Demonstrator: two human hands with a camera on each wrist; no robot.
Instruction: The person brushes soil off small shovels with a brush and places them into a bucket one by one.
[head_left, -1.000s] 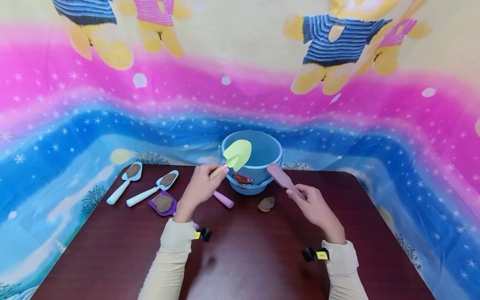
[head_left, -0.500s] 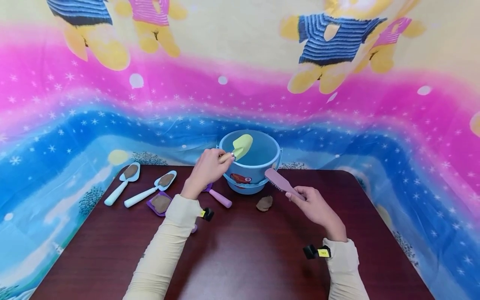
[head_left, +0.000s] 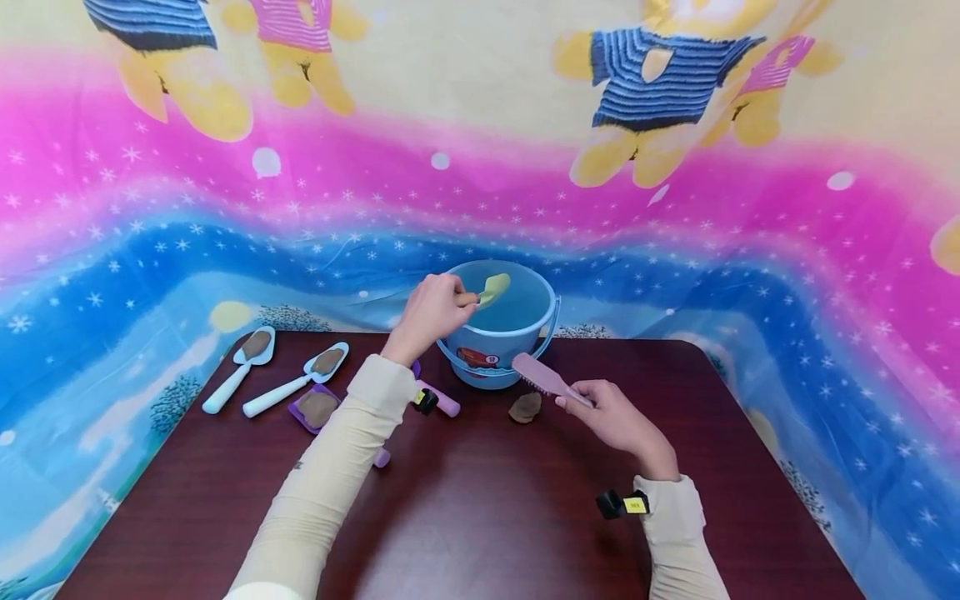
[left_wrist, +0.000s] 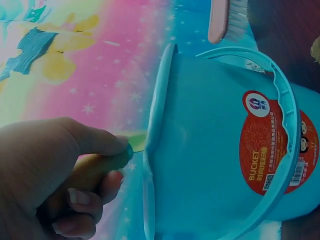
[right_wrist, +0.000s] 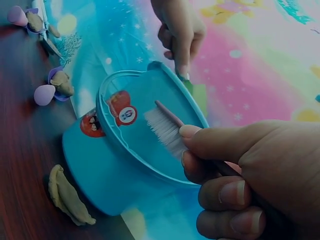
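Note:
In the head view my left hand (head_left: 433,308) grips the wooden handle of a small trowel. Its pale green blade (head_left: 495,288) is tilted over the mouth of a blue bucket (head_left: 517,342); the left wrist view shows the blade partly hidden behind the rim. My right hand (head_left: 617,421) holds a pink brush (head_left: 538,375) by its handle, in front of the bucket's lower right side. White bristles (right_wrist: 166,131) show in the right wrist view. Below the brush, a brown clay-like lump (head_left: 525,407) lies on the table.
Two pale blue scoops (head_left: 279,393) (head_left: 228,387) and a purple shovel (head_left: 307,423), each bearing a brown lump, lie at the left. Another purple tool's pink handle (head_left: 448,406) sticks out beside my left forearm. A patterned cloth (head_left: 480,208) hangs behind the dark table (head_left: 480,533).
My left hand has risen and moved toward the bucket, tipping the trowel blade over its opening. The brush has shifted slightly left and down, still in my right hand.

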